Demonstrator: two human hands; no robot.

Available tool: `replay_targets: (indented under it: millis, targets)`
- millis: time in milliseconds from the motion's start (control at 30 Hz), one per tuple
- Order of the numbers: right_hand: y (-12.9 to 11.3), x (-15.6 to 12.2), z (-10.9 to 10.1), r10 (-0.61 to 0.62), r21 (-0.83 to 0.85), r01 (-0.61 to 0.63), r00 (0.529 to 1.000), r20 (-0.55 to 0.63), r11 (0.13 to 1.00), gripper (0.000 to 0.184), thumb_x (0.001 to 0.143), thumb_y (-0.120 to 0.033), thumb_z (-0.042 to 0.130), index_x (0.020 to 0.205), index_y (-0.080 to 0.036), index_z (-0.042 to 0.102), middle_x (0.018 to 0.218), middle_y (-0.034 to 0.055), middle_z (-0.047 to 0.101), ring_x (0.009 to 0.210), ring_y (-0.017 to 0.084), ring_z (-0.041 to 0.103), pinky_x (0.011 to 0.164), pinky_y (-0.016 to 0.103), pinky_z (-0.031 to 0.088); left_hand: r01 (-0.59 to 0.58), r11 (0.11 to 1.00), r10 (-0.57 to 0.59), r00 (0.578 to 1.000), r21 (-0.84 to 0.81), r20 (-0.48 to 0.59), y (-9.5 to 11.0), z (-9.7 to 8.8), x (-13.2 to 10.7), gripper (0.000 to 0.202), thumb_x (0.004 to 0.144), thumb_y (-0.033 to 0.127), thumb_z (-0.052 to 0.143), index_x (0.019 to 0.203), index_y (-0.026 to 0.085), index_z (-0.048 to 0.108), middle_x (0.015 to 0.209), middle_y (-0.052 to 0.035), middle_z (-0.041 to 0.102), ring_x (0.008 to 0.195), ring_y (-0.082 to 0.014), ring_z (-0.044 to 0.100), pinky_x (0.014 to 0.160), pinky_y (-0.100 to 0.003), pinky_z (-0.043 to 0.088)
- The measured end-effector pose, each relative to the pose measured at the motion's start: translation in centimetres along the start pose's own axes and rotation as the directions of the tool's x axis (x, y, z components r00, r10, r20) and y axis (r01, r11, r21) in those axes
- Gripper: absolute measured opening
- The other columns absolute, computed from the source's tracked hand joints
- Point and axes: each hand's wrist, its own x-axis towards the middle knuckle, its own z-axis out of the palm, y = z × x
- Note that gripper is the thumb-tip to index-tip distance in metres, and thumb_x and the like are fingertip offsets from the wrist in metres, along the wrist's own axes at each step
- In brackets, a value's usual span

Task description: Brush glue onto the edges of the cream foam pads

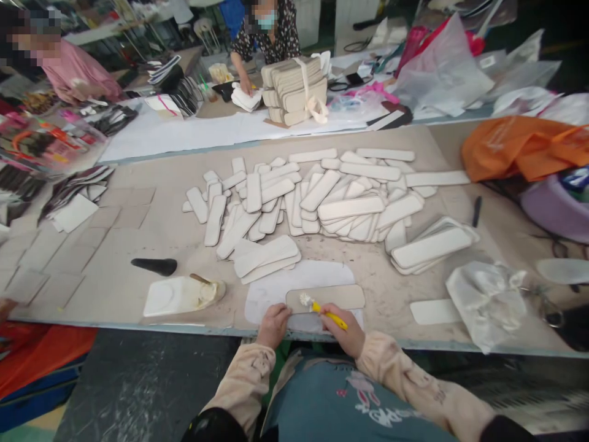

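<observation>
one yellow-handled brush (339, 321), one cut-open white bottle (172, 296), one satiny white pouch (488, 301), one purple basin (550, 205); pale strips (351, 209): dozens, overlapping.

From head height, the camera faces forward and down across the worktable (161, 184).

The tan-topped table (110, 270) shows dark smudges along its near part. Directly on it lie a loose heap of pale strips (352, 209), a neater stack (432, 248) to its right, a white sheet (322, 273), a cut-open white container (168, 298), a black tapered object (156, 266) and a whitish bag (485, 301).
</observation>
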Motion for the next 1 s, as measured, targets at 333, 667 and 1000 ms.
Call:
replay_targets:
  millis: [333, 667, 1000]
  targets:
    - [1.4, 2.5, 4.9, 0.01, -0.049, -0.012, 0.998, -0.058, 0.999, 0.021, 0.089, -0.036, 0.042, 0.087, -0.02, 0.056, 0.06, -0.0043, 0.054, 0.055, 0.01, 0.051, 0.056, 0.021, 0.04, -0.211, 0.977, 0.213, 0.968, 0.029, -0.13, -0.8, 0.3, 0.2, 0.023, 0.084, 0.012, 0.047, 0.092, 0.018, 0.067, 0.094, -0.009, 0.058, 0.09, -0.0172, 0.054, 0.079, -0.031, 0.051]
    - [3.5, -1.9, -3.8, 0.006, -0.385, -0.188, 0.903, -0.429, 0.904, 0.024, 0.089, -0.037, 0.039, 0.089, -0.021, 0.057, 0.062, -0.0018, 0.058, 0.058, 0.013, 0.056, 0.06, 0.022, 0.042, -0.269, 0.963, 0.27, 0.955, 0.025, -0.125, -1.4, 0.5, 0.5, 0.021, 0.084, 0.013, 0.047, 0.091, 0.018, 0.066, 0.089, -0.0073, 0.058, 0.084, -0.0168, 0.055, 0.076, -0.032, 0.052]
    - [0.8, -1.1, 1.8, -0.053, -0.905, -0.102, 0.989, -0.136, 0.413, 0.013, 0.08, -0.021, 0.046, 0.078, -0.017, 0.058, 0.068, 0.0062, 0.062, 0.065, 0.018, 0.056, 0.057, 0.026, 0.034, -0.335, 0.942, 0.334, 0.929, 0.019, -0.16, -2.0, 0.6, 0.9, 0.019, 0.085, 0.016, 0.049, 0.092, 0.018, 0.066, 0.095, -0.0082, 0.061, 0.087, -0.0175, 0.056, 0.076, -0.032, 0.053]
